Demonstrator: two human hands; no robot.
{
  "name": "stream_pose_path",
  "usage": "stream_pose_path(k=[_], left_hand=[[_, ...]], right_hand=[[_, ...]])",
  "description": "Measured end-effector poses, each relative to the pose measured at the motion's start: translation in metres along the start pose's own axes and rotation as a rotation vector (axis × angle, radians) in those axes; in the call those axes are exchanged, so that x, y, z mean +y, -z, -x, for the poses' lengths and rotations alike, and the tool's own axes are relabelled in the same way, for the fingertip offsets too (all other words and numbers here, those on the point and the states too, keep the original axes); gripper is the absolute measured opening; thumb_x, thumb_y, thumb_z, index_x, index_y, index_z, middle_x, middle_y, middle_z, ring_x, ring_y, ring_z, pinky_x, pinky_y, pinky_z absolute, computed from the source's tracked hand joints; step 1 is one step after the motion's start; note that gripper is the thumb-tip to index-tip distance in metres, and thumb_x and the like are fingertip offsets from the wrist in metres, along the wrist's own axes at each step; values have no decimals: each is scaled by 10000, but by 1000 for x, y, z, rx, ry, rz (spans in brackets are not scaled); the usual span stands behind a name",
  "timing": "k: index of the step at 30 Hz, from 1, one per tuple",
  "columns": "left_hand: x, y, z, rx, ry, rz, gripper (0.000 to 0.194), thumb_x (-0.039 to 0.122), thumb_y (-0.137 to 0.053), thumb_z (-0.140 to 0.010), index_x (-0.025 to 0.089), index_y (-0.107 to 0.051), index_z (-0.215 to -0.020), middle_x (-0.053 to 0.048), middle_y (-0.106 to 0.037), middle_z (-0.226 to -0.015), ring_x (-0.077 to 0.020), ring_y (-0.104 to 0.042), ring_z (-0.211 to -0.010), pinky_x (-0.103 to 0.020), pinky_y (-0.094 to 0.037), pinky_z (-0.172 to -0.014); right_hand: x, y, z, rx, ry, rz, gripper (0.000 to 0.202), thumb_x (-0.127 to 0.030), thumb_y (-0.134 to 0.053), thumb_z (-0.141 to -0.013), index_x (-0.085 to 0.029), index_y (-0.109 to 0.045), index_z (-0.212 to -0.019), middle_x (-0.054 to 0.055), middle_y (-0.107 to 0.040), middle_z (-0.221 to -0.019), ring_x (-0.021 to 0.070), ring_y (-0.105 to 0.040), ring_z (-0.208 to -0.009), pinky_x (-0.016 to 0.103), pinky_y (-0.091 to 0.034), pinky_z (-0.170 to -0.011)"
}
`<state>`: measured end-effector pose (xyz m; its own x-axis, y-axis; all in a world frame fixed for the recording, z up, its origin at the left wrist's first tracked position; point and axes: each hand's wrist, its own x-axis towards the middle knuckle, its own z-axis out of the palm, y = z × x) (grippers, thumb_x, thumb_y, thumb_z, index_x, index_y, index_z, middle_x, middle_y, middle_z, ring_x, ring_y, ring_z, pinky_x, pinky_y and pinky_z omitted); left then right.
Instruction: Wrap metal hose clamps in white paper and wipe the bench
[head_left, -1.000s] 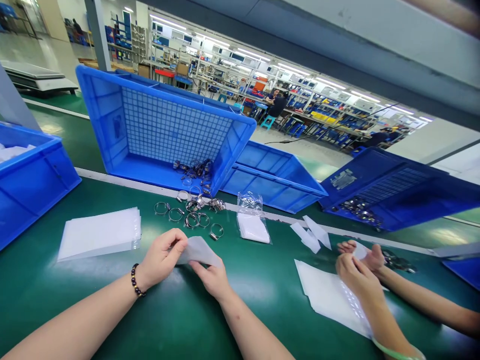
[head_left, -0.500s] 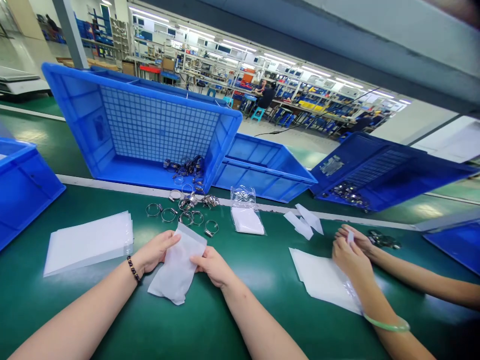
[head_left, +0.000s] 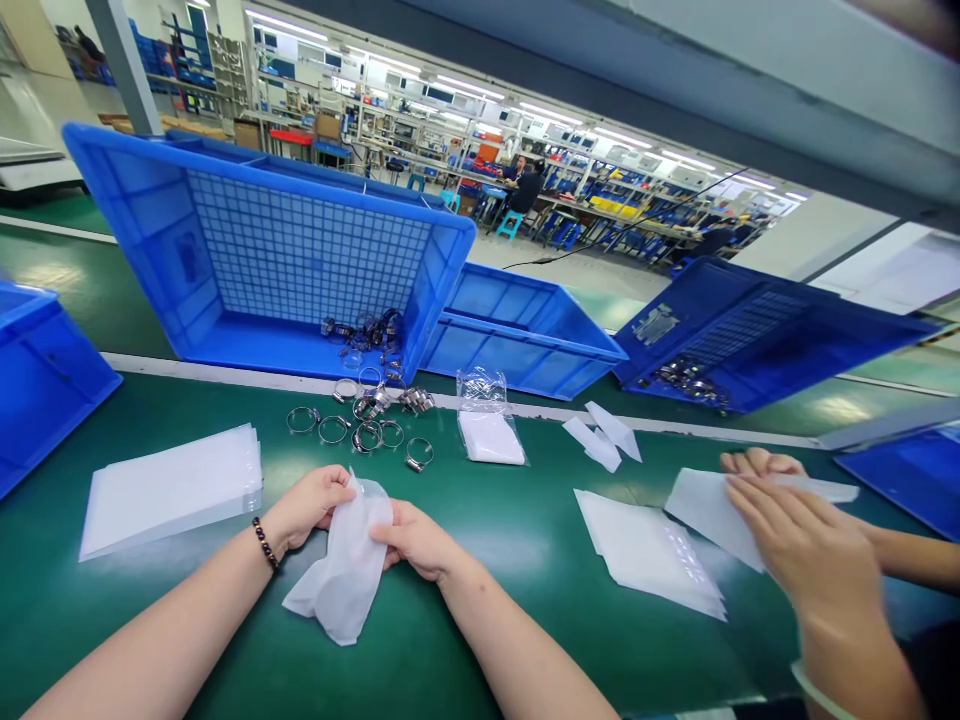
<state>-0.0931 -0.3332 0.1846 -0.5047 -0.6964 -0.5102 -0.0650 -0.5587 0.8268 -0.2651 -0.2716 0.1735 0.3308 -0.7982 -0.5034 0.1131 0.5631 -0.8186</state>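
Between my two hands is a translucent white plastic bag (head_left: 346,575), crumpled and hanging over the green table. My left hand (head_left: 319,505) pinches its upper left edge, thumb against fingers. On the opposite side my right hand (head_left: 412,535) grips the bag with thumb on top and fingers behind. Whether anything lies inside the bag I cannot tell. Just beyond my hands several metal hose clamps (head_left: 367,436) are scattered, a single one (head_left: 419,455) lying apart on the right. A stack of flat white bags (head_left: 172,485) rests left of my left hand.
A large tilted blue crate (head_left: 281,350) holds more clamps, with another blue crate (head_left: 525,355) beside it. A clear packet (head_left: 491,435) and white strips (head_left: 604,440) lie mid-table. At right, a co-worker's hands (head_left: 806,540) handle a white bag near another bag stack (head_left: 645,555).
The bag in my hands has become more crumpled, its top edge drawn narrower and its lower end bulging. The co-worker's hands moved right and now hold a spread bag.
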Motion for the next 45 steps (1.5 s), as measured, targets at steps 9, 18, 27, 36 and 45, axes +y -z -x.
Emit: stream_pose_path(k=[9,18,27,36,45], left_hand=[[0,-4,-2,115,-60,0,367,388,-705,-579,155,-508,-783,38,-528,-622,-87,-488,-529,-186,-352,-489],[-11,-2,-10,133,-265,-144,323,471,-580,-765,156,-560,-836,14,-541,-667,-109,-467,-572,-213,-345,-534],[-6,-2,-7,180,-417,-349,269,405,-503,-792,158,-611,-802,-11,-596,-717,-146,-502,-659,-245,-384,-628],[-9,0,-7,168,-500,-401,220,297,-460,-820,164,-634,-836,-27,-656,-808,-172,-572,-774,-275,-432,-750],[-16,4,-13,135,-467,-482,265,331,-446,-831,158,-640,-885,-20,-644,-783,-165,-535,-729,-253,-378,-671]], right_hand=[[-4,23,-10,357,130,96,319,-405,-680,-627,-184,-462,-699,-45,-550,-559,108,-536,-486,246,-464,-474],[-5,17,0,840,990,930,171,-217,-514,-845,-207,-622,-977,92,-573,-1009,211,-531,-996,403,-448,-879],[-18,-13,-22,715,1059,1427,228,-242,-458,-910,-199,-683,-914,71,-612,-818,191,-483,-791,354,-353,-681],[-12,-15,-42,713,1008,1330,259,-249,-434,-915,-171,-678,-877,75,-611,-808,184,-494,-769,341,-401,-704],[-12,-18,-45,691,795,779,149,-198,-477,-809,-190,-567,-690,13,-558,-742,128,-517,-702,258,-426,-658]])
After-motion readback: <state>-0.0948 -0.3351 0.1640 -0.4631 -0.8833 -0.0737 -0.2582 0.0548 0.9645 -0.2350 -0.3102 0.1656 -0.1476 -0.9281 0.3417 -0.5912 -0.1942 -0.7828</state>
